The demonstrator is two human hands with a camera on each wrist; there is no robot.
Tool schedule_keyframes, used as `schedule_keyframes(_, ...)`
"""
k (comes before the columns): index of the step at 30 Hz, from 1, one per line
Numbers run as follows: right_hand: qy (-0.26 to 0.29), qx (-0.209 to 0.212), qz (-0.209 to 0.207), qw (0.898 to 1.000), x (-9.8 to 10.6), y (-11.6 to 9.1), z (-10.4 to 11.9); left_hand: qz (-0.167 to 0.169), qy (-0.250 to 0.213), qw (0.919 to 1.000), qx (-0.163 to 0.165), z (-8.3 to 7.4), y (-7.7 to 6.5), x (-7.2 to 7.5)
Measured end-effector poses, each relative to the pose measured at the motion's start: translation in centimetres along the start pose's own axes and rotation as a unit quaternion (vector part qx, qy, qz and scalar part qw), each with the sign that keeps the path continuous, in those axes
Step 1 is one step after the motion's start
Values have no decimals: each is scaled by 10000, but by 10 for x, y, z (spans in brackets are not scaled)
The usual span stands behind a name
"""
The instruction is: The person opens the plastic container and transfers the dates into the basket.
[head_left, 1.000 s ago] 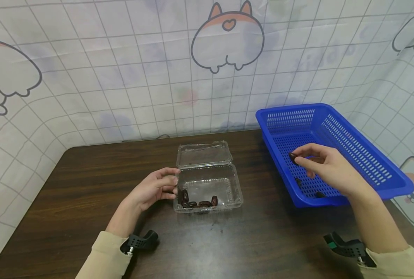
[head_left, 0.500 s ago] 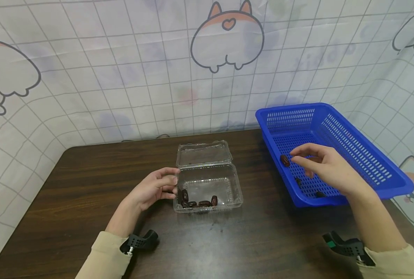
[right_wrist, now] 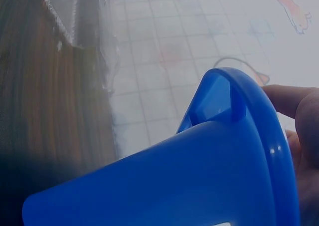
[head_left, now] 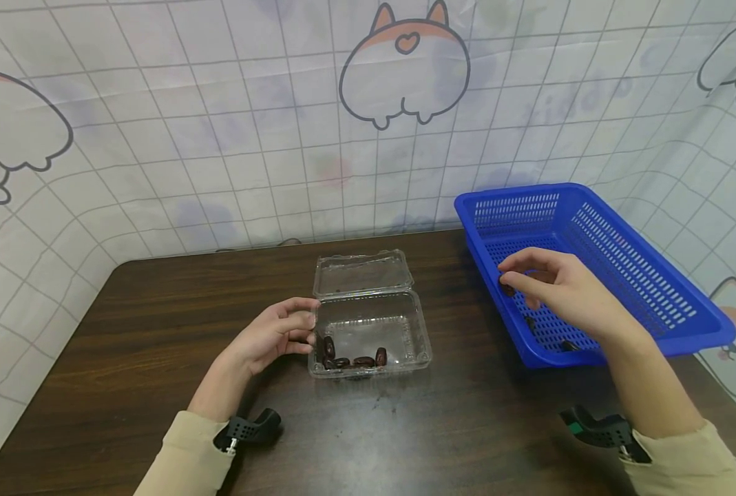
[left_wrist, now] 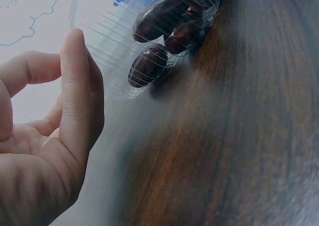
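In the head view my left hand [head_left: 275, 334] rests against the left side of an open clear plastic box [head_left: 374, 337], its fingertips at the rim. Several dark brown dates [head_left: 363, 362] lie along the box's front and left side. Close up in the left wrist view, dates [left_wrist: 148, 65] show through the clear wall beyond my fingers. My right hand [head_left: 560, 286] reaches into a blue plastic basket [head_left: 665, 275]. Its thumb and index finger pinch a date [head_left: 507, 290], partly hidden by the thumb, at the basket's left side.
Two dark pieces [head_left: 569, 346] lie nearer the basket's front. The box's lid [head_left: 363, 274] is folded back on the dark wooden table [head_left: 175, 303]. A patterned sheet [head_left: 268, 138] hangs behind the table. In the right wrist view the basket rim [right_wrist: 271, 131] covers much of my hand.
The date leaves the right fingertips between the first two frames and sits further left in the basket. Since then my right hand has moved left onto it. My left hand has not moved.
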State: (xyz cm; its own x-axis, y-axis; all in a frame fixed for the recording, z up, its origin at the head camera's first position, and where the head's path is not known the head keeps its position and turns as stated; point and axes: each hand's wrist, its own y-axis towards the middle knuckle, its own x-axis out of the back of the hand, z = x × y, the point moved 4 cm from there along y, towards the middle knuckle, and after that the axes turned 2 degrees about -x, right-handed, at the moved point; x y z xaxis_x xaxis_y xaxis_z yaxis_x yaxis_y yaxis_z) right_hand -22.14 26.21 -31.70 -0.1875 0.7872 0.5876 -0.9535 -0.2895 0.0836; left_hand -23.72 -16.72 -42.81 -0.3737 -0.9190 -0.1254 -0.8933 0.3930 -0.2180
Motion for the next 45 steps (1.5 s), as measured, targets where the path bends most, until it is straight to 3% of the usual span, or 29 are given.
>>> schedule_keyframes(24, -124, 20, -103, 9999, 2, 3, 4, 76, -47, 9999, -59, -2, 1, 0)
schedule_keyframes(33, -44, 172, 278, 9995, -14, 13, 15, 69, -45, 10000, -50, -2, 1, 0)
schedule_keyframes(45, 217, 246, 911, 9953, -56, 27, 33, -23, -68, 10000, 5, -1, 3, -1)
